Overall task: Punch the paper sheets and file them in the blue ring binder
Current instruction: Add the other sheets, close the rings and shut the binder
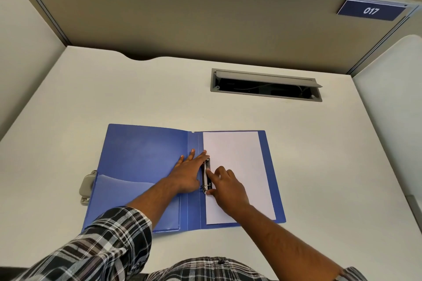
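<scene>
The blue ring binder lies open and flat on the white desk. White paper sheets rest on its right half, their left edge at the metal ring mechanism beside the spine. My left hand lies flat with straight fingers on the spine, just left of the mechanism. My right hand rests on the paper, its forefinger and thumb touching the mechanism; whether they pinch it is unclear. A grey hole punch pokes out from under the binder's left edge.
A grey cable hatch is set open in the desk behind the binder. Partition walls close the desk at the back and both sides; a blue sign reading 017 hangs at the upper right.
</scene>
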A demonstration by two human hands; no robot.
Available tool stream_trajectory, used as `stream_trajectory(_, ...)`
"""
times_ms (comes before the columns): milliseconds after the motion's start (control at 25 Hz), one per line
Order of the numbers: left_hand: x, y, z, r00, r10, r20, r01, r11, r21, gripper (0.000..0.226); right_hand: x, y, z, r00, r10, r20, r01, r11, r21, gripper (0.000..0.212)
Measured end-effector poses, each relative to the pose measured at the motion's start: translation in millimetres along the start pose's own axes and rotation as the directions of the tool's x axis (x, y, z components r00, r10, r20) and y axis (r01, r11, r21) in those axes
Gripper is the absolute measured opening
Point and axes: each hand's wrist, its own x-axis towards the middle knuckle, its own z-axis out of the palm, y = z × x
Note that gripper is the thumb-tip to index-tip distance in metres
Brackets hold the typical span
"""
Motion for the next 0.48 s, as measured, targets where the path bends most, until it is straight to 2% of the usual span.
stream_trajectory(480, 1.6, -1.6, 4.8, 1.0, -0.029, -0.007, 0.029, 1.0, 0.002, 0.106, 0.2, 1.2, -2.1, 1.0, -0.005, -0.007, 0.005, 1.0, -0.003, 0.065)
